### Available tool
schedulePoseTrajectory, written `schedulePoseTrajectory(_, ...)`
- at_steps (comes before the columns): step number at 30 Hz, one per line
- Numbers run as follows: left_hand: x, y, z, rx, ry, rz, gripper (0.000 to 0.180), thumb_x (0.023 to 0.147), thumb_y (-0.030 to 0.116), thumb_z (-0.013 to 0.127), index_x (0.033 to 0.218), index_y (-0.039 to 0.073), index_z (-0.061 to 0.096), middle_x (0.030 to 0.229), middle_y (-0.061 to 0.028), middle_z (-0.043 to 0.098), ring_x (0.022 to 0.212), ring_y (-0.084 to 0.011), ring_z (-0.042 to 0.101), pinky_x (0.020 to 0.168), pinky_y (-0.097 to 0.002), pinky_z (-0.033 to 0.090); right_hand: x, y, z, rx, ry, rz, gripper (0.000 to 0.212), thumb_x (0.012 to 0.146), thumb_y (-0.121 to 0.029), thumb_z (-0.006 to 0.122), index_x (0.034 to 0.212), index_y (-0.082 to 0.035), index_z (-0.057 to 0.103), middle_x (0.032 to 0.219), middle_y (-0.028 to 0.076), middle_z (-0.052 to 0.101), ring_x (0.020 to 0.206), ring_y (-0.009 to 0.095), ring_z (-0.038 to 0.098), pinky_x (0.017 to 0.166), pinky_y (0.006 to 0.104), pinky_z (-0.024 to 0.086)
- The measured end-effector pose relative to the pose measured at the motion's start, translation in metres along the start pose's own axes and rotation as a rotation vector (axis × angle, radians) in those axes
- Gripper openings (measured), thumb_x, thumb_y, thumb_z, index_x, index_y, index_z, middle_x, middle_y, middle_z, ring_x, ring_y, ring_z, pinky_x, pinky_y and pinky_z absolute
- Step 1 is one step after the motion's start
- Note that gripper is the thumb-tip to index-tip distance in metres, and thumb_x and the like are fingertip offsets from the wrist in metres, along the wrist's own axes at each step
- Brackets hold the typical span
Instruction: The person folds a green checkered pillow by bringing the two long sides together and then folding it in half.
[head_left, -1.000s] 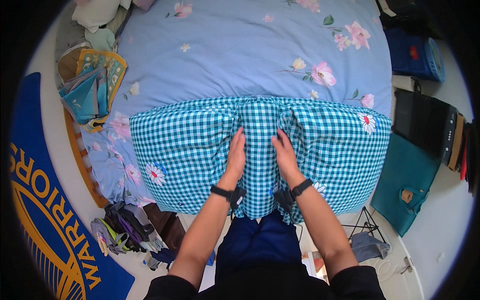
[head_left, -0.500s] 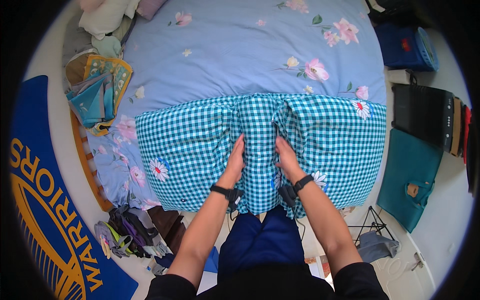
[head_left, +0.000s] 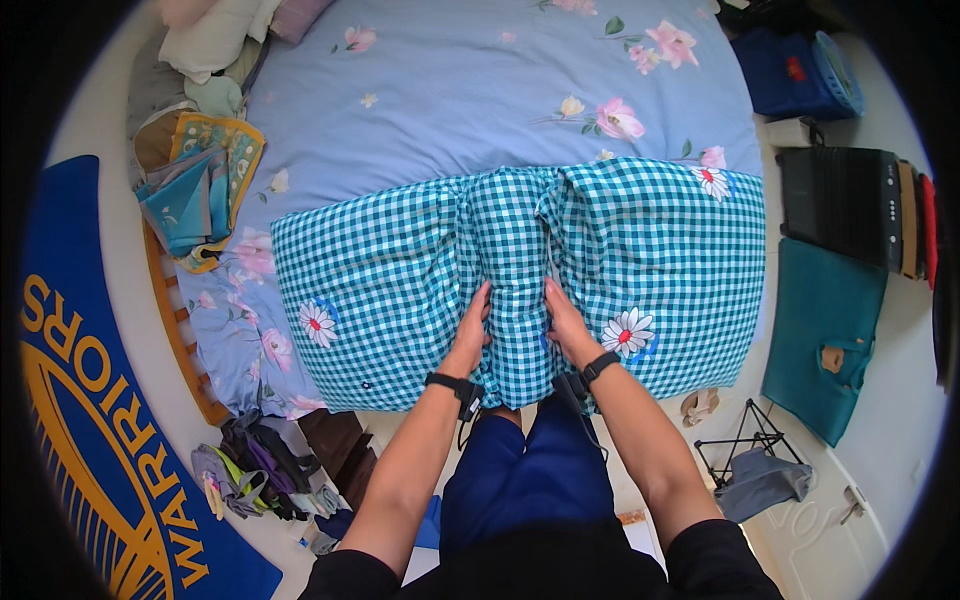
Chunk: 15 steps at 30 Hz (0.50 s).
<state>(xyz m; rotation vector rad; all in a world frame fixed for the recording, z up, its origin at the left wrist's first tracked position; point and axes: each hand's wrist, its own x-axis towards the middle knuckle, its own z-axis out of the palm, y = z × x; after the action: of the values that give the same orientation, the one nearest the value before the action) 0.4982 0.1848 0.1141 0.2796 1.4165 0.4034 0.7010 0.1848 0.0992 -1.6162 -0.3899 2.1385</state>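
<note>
A teal-and-white checked quilt [head_left: 660,260] with white daisies lies folded across the near end of the bed. Down its middle runs a raised, narrow fold [head_left: 518,260] with a crease on each side. My left hand [head_left: 471,328] presses along the left side of this fold, fingers stretched out and pointing away from me. On the opposite side my right hand [head_left: 566,320] lies against the fold in the same way, palm turned inward. Parts of the fingers sink into the creases and are hidden. Both wrists wear black straps.
Under the quilt spreads a blue floral bed sheet [head_left: 420,120]. Folded cloths [head_left: 195,190] and pillows sit at the far left. To the right stand a black case [head_left: 835,205], a teal flat bag [head_left: 825,340] and a folding stand [head_left: 745,440]. Bags [head_left: 265,465] lie on the floor at left.
The quilt's right part has shifted away from me and slightly left, and the daisy beside my right wrist shows more fully. Both hands stay at the middle fold, nearly in place.
</note>
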Motion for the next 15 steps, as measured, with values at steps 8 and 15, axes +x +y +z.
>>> schedulePoseTrajectory(8,-0.01,-0.047,0.0,0.025,0.071,-0.03,0.069,0.103,0.057,0.033,0.161,0.021,0.025,0.167,-0.0136,0.024,0.153,-0.0323,0.024,0.114,-0.069,0.022,-0.001,0.033,0.008,-0.095,0.135,-0.082,0.064,0.108,-0.042,0.042,0.156,-0.001,0.034,0.161,0.014,0.037,0.148,0.023,0.033,0.12,0.0319,0.024)
schedulePoseTrajectory(15,-0.016,-0.055,-0.005,-0.027,0.054,0.006,0.063,0.105,0.05,0.034,0.161,0.022,0.028,0.167,-0.0147,0.023,0.153,-0.0327,0.022,0.114,-0.0669,0.024,-0.023,0.041,0.009,-0.01,0.161,-0.16,0.061,0.109,-0.043,0.043,0.155,-0.003,0.037,0.157,0.015,0.042,0.145,0.023,0.038,0.119,0.0329,0.027)
